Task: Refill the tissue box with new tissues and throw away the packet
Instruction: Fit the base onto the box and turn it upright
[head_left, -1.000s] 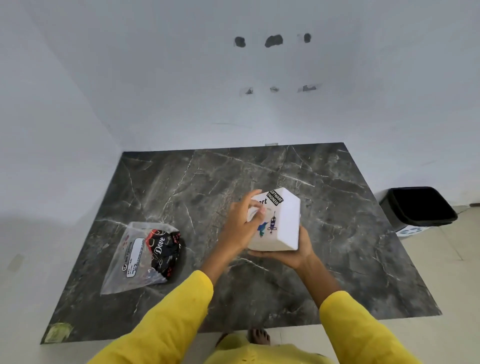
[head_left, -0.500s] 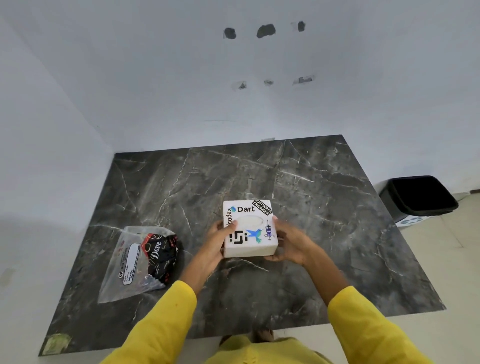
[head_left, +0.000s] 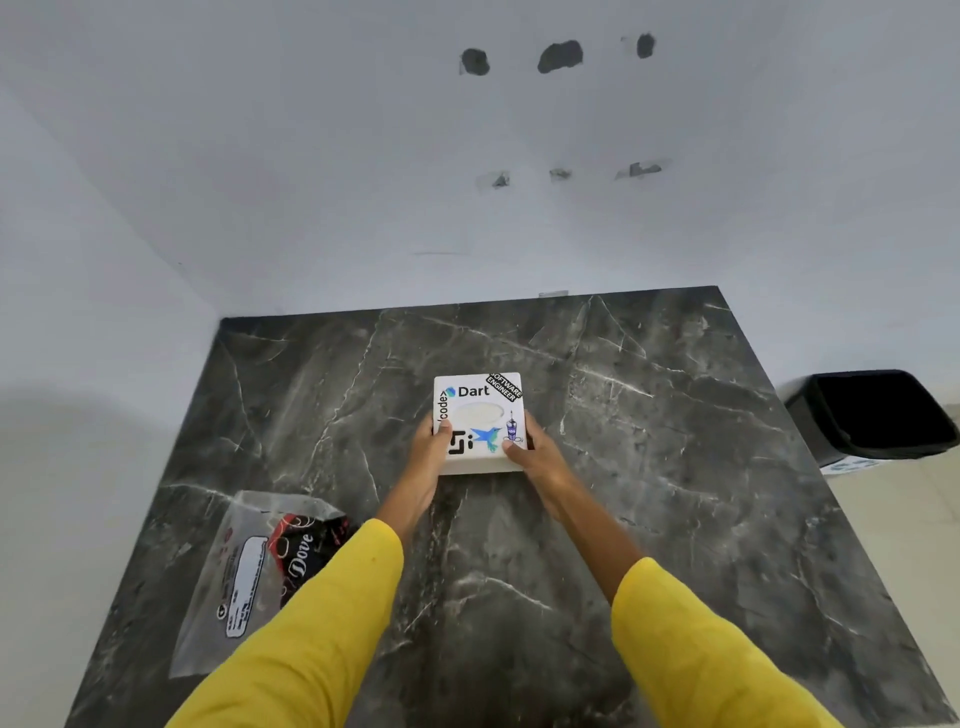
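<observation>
A white square tissue box (head_left: 479, 415) with stickers and an oval top slot sits flat on the dark marble table (head_left: 649, 441), near its middle. My left hand (head_left: 428, 454) grips the box's left side, thumb on the top. My right hand (head_left: 535, 452) grips its right side. A clear plastic packet (head_left: 249, 577) with a black and red Dove label lies flat at the front left of the table, apart from both hands. No tissue sticks out of the slot.
A black waste bin (head_left: 872, 415) stands on the floor just past the table's right edge. White walls close the table's back and left sides. Yellow sleeves cover both forearms.
The box was tilted on its side in my hands, then turned top-up and moved away from me onto the table's middle. Both hands stay on it.
</observation>
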